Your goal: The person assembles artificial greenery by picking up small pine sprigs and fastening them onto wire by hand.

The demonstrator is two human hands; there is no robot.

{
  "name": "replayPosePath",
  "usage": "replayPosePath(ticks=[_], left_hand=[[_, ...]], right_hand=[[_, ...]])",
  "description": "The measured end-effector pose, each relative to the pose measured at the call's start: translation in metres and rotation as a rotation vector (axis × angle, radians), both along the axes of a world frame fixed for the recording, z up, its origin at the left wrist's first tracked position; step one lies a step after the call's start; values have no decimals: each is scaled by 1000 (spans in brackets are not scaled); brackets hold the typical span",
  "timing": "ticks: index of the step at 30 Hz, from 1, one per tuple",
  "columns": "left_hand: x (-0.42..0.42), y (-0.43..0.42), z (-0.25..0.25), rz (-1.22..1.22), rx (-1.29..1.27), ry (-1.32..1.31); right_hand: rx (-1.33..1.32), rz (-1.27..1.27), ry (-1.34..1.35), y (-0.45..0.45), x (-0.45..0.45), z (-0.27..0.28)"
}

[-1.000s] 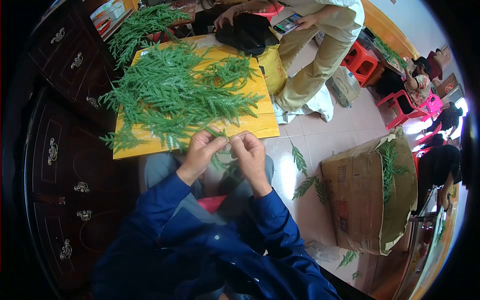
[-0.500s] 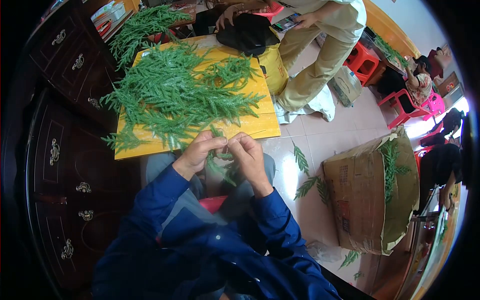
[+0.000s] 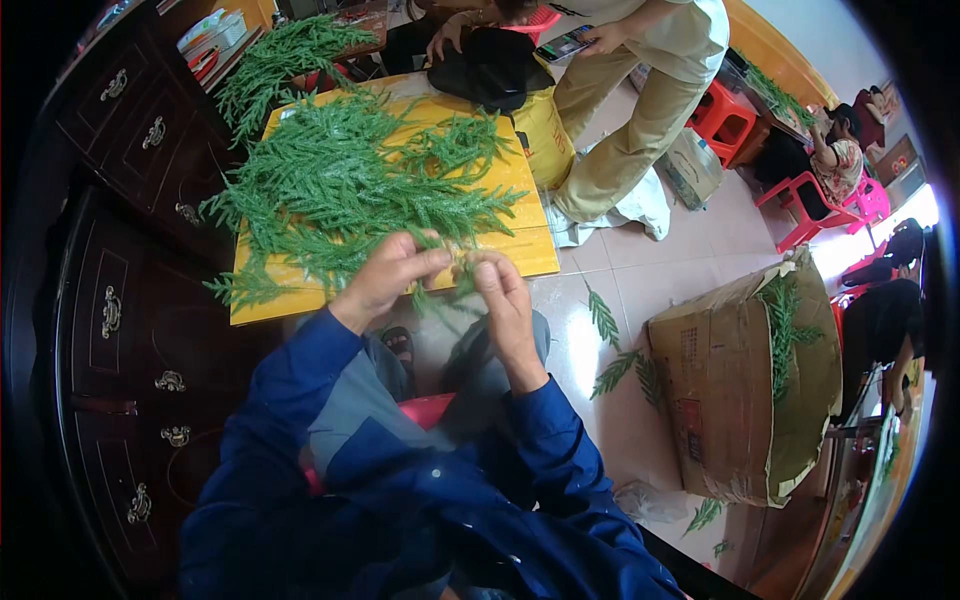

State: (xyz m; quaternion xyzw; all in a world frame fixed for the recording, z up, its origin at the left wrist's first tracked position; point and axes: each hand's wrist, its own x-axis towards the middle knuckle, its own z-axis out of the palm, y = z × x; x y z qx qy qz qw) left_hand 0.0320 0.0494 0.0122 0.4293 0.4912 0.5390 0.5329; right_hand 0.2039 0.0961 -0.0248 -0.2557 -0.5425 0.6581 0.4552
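Green sprig (image 3: pixel 440 300) sits between the two hands, just off the near edge of the worktop (image 3: pixel 520 248), above the wearer's lap. Left hand (image 3: pixel 388 278): thumb and index pinched on it from the left. Right hand (image 3: pixel 503 305): thumb and index pinched on it from the right, grip a bit less distinct due to blur. Fingertips nearly meet, right ones slightly lower.

Key relation: sprig lies inboard of both grips, about equally near each. Fronds hang below the fingertips, a bit of green pokes up past the left index. Single long axis: can't tell, blur plus fingers over the middle.

Pile of green sprigs (image 3: pixel 330 190) lies on the worktop ahead and to the left; left hand is nearer, its knuckles overlapping the near edge in view. Black bag (image 3: pixel 490 70) is at the far right corner, yellow sack (image 3: pixel 545 140) beside that corner. A person in pale trousers (image 3: pixel 645 125) stands there with a phone (image 3: pixel 566 44).

Sides: dark drawer cabinet (image 3: pixel 112 250) hems in the left; cardboard box (image 3: pixel 715 400) stands on the floor at right, loose fronds (image 3: pixel 603 318) near it. No solid item visible between the two grips besides the sprig.
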Motion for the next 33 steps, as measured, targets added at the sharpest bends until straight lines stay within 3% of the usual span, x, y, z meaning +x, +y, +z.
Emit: replayPosePath(ticks=[6,12,16,19,23,27,33], left_hand=[[-40,70,28,93,125,182],[-57,159,34,110,-33,-423],[-64,208,9,110,-126,-485],[-82,227,-27,240,-218,-91],[-98,238,-42,396,-150,450],[-91,235,-22,343,-146,1395],[-80,242,-16,324,-211,1596]], right_hand=[[-88,-197,93,7,6,6],[-57,-140,61,4,3,-1],[-83,-49,61,-1,3,5],[-110,18,124,0,3,1],[-129,64,155,1,2,-3],[-135,125,127,0,2,-1],[-104,138,96,2,2,-5]])
